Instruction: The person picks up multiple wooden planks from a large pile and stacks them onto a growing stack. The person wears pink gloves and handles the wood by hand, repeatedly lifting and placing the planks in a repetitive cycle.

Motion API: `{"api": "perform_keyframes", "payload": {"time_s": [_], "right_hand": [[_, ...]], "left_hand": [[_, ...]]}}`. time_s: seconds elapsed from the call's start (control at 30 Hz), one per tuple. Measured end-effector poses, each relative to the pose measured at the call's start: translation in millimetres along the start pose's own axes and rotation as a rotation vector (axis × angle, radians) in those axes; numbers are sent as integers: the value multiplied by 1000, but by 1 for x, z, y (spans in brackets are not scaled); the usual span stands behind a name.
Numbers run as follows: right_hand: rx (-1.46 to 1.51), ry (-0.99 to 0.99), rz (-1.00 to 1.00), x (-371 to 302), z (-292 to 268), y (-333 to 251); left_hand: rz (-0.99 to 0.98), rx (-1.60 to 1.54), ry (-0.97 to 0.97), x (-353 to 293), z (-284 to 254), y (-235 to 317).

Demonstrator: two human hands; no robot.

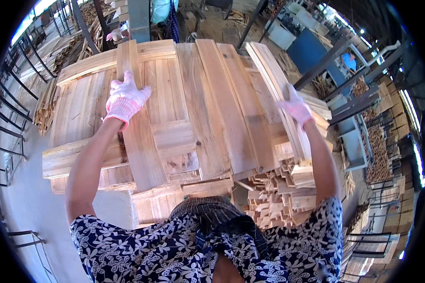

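Observation:
My left hand (126,98), in a pale pink and white knit glove, is on a long wooden plank (144,146). Its thumb lies at the plank's right edge, some fingers curl at the left, and one finger stretches along the top. At the right, my right hand (297,109), gloved alike, rests over long, narrow planks (269,66) lying slanted on the pile's right side. Motion blur smears its fingers, so their grip is unclear. Between my hands, several wide planks (212,104) lie side by side lengthwise. A short board (174,137) lies just right of the left plank.
Crosswise planks (89,66) lie at the pile's far left, others (80,158) at its near left. Below right is a stack of wood pieces (281,193) with ends showing. A blue-grey post (140,21) rises behind the pile. Metal racks (7,113) line the left.

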State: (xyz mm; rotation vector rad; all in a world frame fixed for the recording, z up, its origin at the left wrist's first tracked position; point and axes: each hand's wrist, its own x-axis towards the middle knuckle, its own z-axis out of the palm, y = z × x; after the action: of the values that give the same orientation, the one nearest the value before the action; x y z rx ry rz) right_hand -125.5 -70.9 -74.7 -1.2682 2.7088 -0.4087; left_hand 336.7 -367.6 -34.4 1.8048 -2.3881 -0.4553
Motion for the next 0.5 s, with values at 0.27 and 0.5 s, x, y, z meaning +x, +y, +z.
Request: {"api": "perform_keyframes", "payload": {"time_s": [0.27, 0.5], "right_hand": [[-73, -122, 155, -6, 34, -93], [72, -15, 84, 5, 4, -43]], "left_hand": [[22, -13, 50, 1, 6, -7], [13, -8, 47, 1, 7, -4]]}}
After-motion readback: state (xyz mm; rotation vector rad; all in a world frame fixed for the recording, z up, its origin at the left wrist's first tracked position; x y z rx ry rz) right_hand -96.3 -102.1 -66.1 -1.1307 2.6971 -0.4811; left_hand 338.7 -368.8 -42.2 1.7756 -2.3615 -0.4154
